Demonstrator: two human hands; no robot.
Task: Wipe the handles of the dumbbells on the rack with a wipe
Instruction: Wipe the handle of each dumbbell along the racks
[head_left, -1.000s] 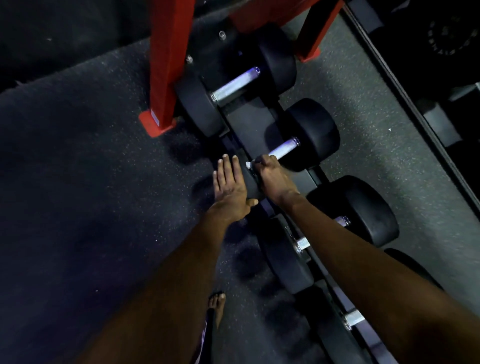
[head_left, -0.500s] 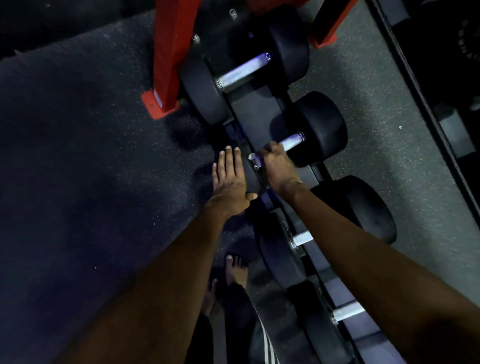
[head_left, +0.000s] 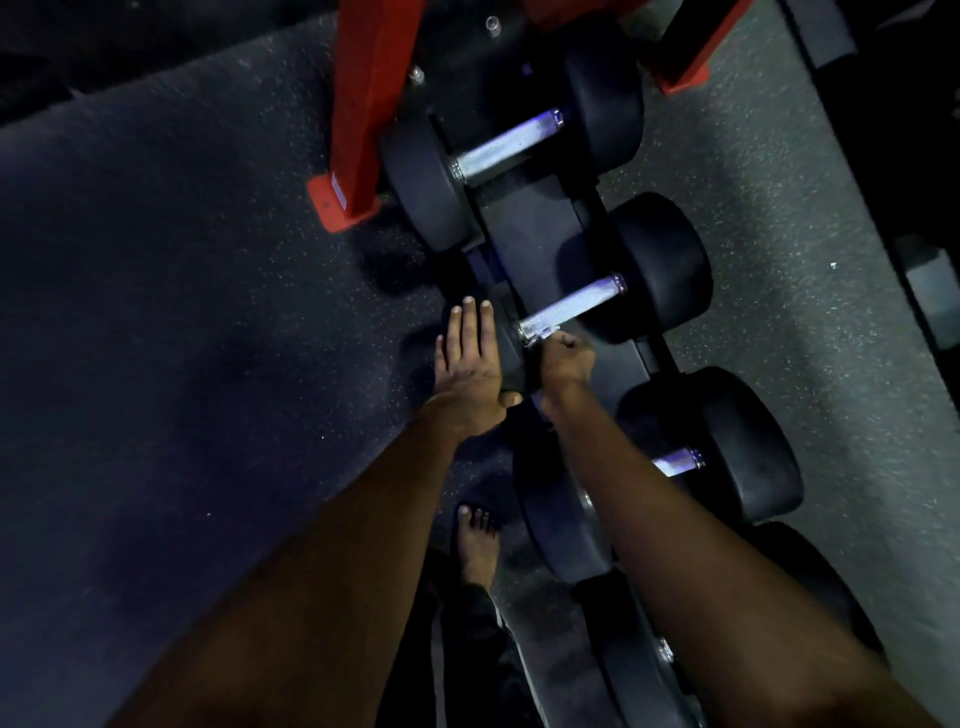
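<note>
At the near end of the handle (head_left: 574, 305), right hand (head_left: 567, 359) grips the wipe (head_left: 538, 333); left hand (head_left: 469, 361) lies flat alongside.

Head camera looks steeply down, close over the rack (head_left: 535, 234).

The right hand (head_left: 567, 358) now sits just off the near end of the handle (head_left: 571, 306), drawn back toward the person, where a second ago it covered that end, so nearly the whole bright bar shows. The wipe (head_left: 540, 332) shows pale against the handle's near end. A bare foot (head_left: 477, 545) stands further into view below the arms.
</note>
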